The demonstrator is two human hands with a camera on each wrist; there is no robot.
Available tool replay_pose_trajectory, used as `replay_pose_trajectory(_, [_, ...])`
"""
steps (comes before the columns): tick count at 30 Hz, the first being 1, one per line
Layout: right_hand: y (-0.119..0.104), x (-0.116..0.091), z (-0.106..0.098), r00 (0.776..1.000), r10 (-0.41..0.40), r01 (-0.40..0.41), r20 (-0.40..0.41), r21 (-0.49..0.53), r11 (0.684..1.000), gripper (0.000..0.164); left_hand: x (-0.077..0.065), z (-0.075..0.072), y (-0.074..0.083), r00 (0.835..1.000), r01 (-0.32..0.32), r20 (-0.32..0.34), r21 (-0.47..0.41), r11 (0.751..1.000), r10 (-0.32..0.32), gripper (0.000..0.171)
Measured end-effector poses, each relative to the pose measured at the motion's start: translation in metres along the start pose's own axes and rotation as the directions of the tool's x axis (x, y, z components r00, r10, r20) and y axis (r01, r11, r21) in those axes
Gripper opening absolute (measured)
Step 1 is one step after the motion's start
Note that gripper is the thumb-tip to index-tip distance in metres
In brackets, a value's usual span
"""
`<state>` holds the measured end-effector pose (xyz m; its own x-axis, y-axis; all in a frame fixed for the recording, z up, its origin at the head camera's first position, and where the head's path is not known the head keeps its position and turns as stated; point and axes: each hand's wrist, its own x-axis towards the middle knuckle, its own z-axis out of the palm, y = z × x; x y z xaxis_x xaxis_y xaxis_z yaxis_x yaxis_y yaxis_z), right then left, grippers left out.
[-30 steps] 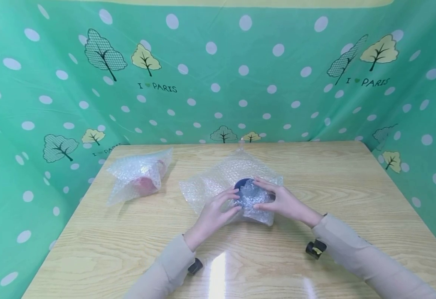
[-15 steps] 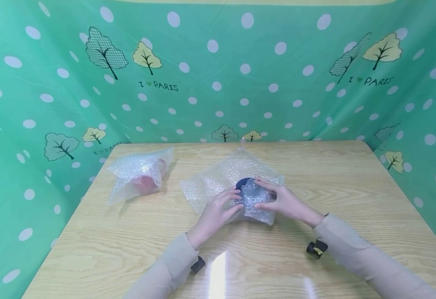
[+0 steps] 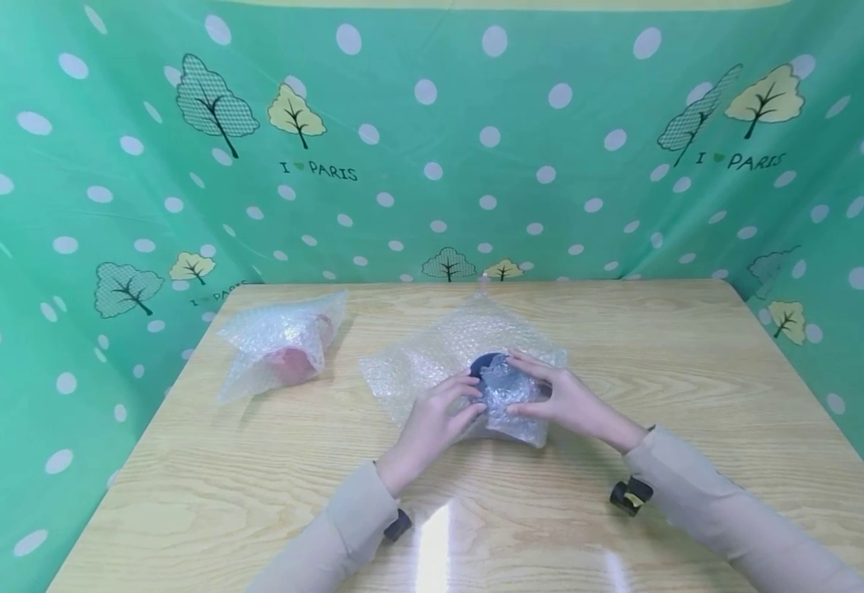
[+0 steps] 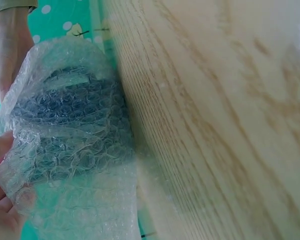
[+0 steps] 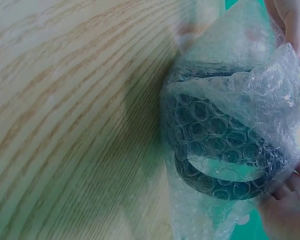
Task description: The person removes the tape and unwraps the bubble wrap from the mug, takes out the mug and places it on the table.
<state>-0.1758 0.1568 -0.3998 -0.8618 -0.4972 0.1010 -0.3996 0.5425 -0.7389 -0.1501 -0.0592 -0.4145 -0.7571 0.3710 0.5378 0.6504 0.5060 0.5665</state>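
A dark blue mug [image 3: 483, 361] stands near the middle of the table, largely covered by a sheet of bubble wrap [image 3: 461, 329]. In the right wrist view, the mug's handle [image 5: 215, 186] shows through the bubbles. My left hand [image 3: 430, 418] holds the folded wrap at the mug's left rim with fingers and thumb; in the left wrist view its fingertips [image 4: 1, 200] pinch the plastic. From the other side, my right hand [image 3: 568, 401] curls its fingers and thumb round the wrapped mug, over the gathered plastic at the top.
A second bubble-wrapped bundle [image 3: 283, 342] with something pinkish red inside lies at the back left of the wooden table [image 3: 217, 494]. A green dotted curtain [image 3: 402, 189] hangs behind the table and at both sides. Each sleeve carries a small black wrist camera [image 3: 630, 496].
The head view has shifted very slightly. Both hands stay at the wrapped mug with almost the same hold, and the other bundle has not moved.
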Motion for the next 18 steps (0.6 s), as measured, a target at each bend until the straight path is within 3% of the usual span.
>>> replay_pose_trajectory(18, [-0.0037, -0.0012, -0.0024, 1.0, 0.0, 0.0, 0.011, 0.001, 1.0, 0.076, -0.0008, 0.0012, -0.0005, 0.999, 0.034, 0.007, -0.001, 0.999, -0.034, 0.016])
